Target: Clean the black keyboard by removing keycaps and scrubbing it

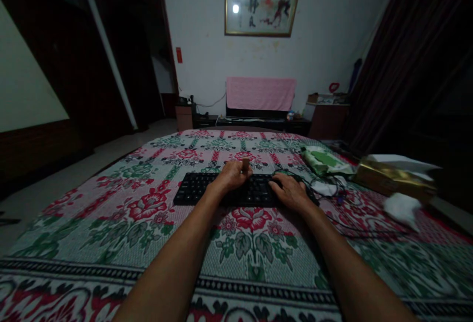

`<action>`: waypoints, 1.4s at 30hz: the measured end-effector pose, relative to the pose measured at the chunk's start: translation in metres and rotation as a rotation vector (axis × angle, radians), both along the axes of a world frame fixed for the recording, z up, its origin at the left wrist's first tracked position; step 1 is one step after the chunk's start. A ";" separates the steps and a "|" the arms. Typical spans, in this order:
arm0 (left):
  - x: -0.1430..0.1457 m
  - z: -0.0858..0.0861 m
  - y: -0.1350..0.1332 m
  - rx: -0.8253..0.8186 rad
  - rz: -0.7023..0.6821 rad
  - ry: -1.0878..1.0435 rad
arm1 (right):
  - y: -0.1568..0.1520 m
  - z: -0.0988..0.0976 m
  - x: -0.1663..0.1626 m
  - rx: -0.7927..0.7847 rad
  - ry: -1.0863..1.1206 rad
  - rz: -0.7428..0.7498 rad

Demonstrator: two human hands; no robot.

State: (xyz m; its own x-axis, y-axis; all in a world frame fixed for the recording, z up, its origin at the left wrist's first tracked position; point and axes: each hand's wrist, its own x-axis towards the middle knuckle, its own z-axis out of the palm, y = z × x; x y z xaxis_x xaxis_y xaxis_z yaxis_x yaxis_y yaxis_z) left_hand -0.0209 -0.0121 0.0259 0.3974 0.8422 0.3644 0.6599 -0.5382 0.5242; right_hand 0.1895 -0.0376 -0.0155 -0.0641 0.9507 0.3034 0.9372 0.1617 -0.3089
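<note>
A black keyboard (pixel 192 189) lies across the patterned tablecloth in front of me. My left hand (pixel 232 174) is closed over its middle, pinching a small flat brown piece (pixel 246 164) that sticks up between thumb and fingers. What the piece is made of I cannot make out, and its lower end is hidden. On the keyboard's right end rests my right hand (pixel 290 191), its fingers apart and lying on the keys towards the far edge. The palm and forearm cover that corner of the keyboard.
Black cables (pixel 328 186) lie tangled right of my right hand. Beyond them are a green-and-white soft packet (pixel 325 160), a gold box (pixel 393 181) and crumpled white tissue (pixel 402 209). A pink cloth (pixel 260 92) hangs by the far wall, past the table.
</note>
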 end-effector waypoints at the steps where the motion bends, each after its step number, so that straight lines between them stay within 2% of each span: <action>1: -0.001 0.001 -0.001 -0.013 0.016 0.012 | 0.002 -0.001 0.000 0.004 -0.001 -0.001; 5: -0.013 0.007 0.001 -0.066 0.146 0.050 | 0.003 0.000 0.000 0.032 0.004 0.007; 9: -0.026 0.015 0.004 0.030 0.335 0.081 | -0.001 0.001 -0.001 0.055 0.005 0.016; 11: -0.026 0.018 0.003 0.060 0.374 0.033 | -0.003 0.001 -0.003 0.057 -0.001 0.000; 15: -0.016 0.012 0.005 -0.006 0.269 -0.105 | -0.004 0.001 -0.006 0.054 -0.011 -0.018; 21: -0.007 -0.018 0.022 -0.052 0.062 -0.203 | -0.004 -0.002 -0.007 0.082 -0.007 -0.039; 24: -0.009 -0.026 0.029 -0.105 -0.022 -0.220 | -0.004 -0.004 -0.008 0.108 -0.008 -0.046; 28: -0.012 -0.020 0.029 -0.218 -0.093 -0.268 | -0.005 -0.004 -0.011 0.144 -0.020 -0.051; 32: -0.008 -0.013 0.023 -0.225 -0.093 -0.344 | -0.007 -0.002 -0.018 0.160 -0.026 -0.028; 37: -0.003 -0.008 0.012 -0.305 -0.144 -0.318 | -0.009 -0.003 -0.024 0.156 -0.042 0.002; 42: -0.005 0.014 -0.008 -0.539 -0.253 -0.336 | -0.009 -0.006 -0.024 0.164 -0.051 -0.003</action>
